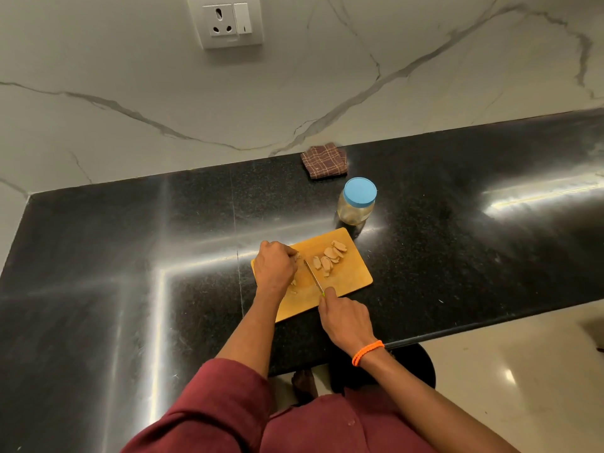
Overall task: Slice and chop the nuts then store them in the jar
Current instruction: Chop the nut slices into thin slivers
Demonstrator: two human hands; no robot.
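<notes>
My one camera sits on the head, looking forward and down at the counter (457,243), with the wall (163,76) behind.

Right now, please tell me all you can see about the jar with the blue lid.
The jar is small, round and clear, of glass or plastic; which one cannot be told. A light blue lid closes it. It stands upright on the black counter, just beyond the far right corner of the wooden cutting board and in front of a folded checked cloth. Something pale shows through its lower part, unclear. No hand touches it.
</notes>
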